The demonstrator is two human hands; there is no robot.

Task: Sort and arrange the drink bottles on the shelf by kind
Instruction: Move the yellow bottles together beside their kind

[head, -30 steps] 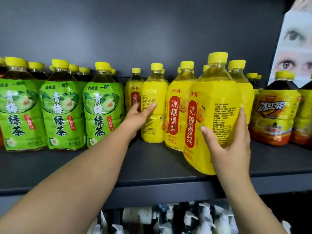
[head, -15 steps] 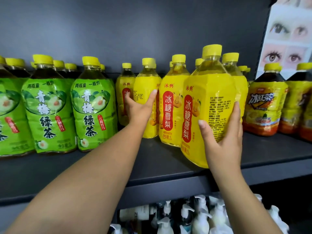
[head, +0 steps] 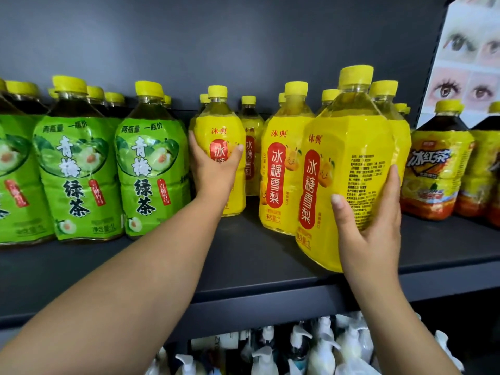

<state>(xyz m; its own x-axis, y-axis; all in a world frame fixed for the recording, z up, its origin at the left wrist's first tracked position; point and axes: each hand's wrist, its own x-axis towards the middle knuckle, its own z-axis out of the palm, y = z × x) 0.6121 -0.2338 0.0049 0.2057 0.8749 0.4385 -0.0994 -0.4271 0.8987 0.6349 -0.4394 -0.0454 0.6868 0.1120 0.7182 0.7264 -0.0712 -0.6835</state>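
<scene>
A dark shelf carries rows of one-litre bottles with yellow caps. Green-labelled tea bottles fill the left. Yellow pear-drink bottles stand in the middle. My left hand grips one yellow pear bottle beside the green row, thumb on its right side. My right hand holds the nearest, largest-looking yellow pear bottle at the shelf's front edge, fingers wrapped round its right side. Dark iced-tea bottles with orange-yellow labels stand at the right.
The shelf's dark back wall rises behind the bottles. A poster of eyes hangs at the upper right. On the level below stand several white pump and spray bottles. Bare shelf board lies in front of the green and yellow rows.
My left hand has closed round the yellow bottle beside the green row and turned it label-forward. The right hand keeps its hold on the front bottle. The view has shifted right and down.
</scene>
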